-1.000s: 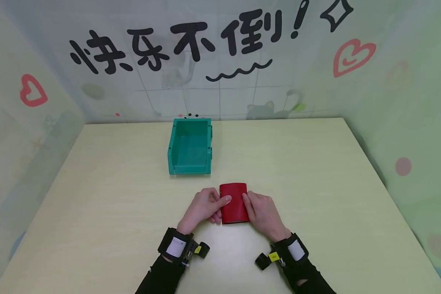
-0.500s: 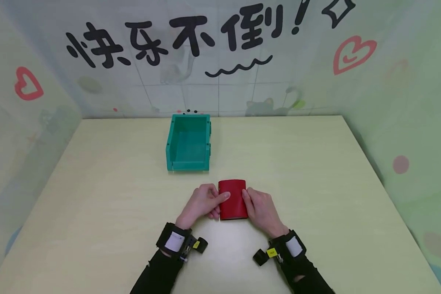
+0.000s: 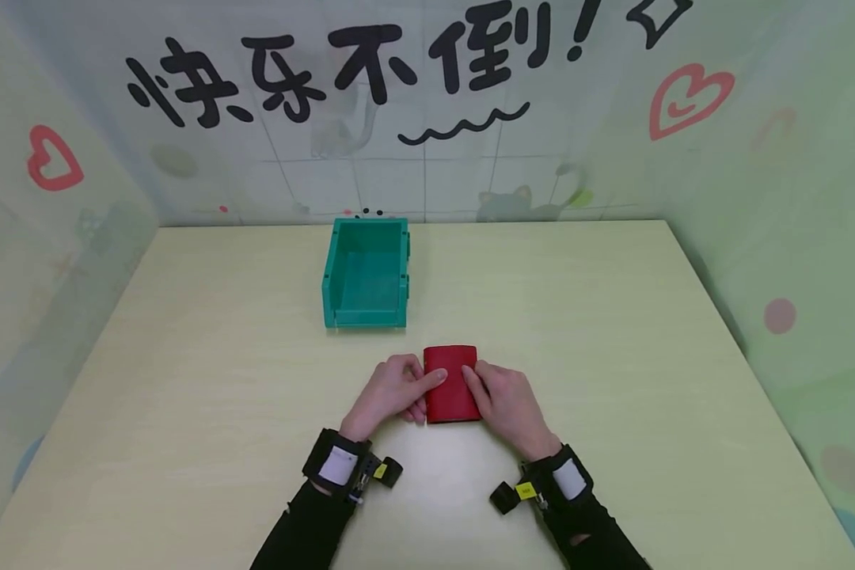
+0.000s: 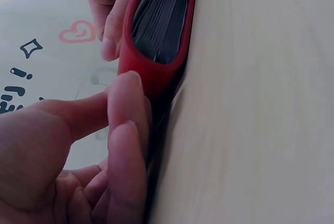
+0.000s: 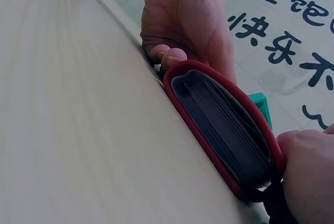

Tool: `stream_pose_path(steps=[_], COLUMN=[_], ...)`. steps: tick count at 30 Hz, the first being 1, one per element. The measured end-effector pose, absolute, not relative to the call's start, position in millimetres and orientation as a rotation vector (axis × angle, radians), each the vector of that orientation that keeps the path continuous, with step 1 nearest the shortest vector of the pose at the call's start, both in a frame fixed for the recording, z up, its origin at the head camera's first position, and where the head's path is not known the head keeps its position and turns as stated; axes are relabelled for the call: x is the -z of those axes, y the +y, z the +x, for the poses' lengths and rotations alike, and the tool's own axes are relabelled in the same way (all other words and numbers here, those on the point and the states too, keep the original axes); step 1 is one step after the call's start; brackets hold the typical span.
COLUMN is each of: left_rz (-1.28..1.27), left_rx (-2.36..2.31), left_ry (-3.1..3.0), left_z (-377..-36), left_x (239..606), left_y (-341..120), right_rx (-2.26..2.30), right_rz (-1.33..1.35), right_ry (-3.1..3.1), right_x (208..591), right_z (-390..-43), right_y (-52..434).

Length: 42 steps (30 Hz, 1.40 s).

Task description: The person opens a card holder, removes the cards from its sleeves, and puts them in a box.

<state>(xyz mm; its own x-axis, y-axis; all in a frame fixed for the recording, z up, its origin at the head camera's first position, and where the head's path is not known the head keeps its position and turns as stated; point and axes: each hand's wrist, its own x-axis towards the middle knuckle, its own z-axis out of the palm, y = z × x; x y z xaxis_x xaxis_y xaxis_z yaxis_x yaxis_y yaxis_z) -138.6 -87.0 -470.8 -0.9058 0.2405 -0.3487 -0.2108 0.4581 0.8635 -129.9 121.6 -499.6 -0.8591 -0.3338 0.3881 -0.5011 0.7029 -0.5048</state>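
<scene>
Nearest, left hand (image 3: 392,392) and right hand (image 3: 502,400), each pinching a side of the red card holder (image 3: 451,382), thumbs on its top cover (dark sleeves packed inside). Holder flat on the pale table (image 3: 613,356), between both hands. Beyond, just past it, a green bin (image 3: 366,274).

There are two hands: one left hand (image 3: 392,392) and one right hand (image 3: 506,404). There is one red card holder (image 3: 452,384) with dark pockets inside, one green bin (image 3: 366,273), and one table (image 3: 613,332). Each arm has one black wrist band (image 3: 338,467), so that makes two bands, and the wall at the back has two red hearts (image 3: 687,99) drawn on it.
</scene>
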Motion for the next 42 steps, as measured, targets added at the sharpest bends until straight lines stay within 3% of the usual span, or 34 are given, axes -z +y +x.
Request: stream_pose_path(steps=[18, 28, 42], left_rz=[0.014, 0.061, 0.057], left_rx=[-1.403, -1.133, -1.226], left_ry=[2.312, 2.465, 2.442], left_z=[-141, -151, -147], left_x=[467, 460, 464], left_y=[-82, -68, -70], right_rx=[-0.999, -0.914, -1.135], right_rz=[0.592, 0.624, 0.576], right_ry=[-2.580, -2.594, -2.581], right_x=[505, 501, 503], right_z=[-131, -132, -130], right_y=[123, 126, 121])
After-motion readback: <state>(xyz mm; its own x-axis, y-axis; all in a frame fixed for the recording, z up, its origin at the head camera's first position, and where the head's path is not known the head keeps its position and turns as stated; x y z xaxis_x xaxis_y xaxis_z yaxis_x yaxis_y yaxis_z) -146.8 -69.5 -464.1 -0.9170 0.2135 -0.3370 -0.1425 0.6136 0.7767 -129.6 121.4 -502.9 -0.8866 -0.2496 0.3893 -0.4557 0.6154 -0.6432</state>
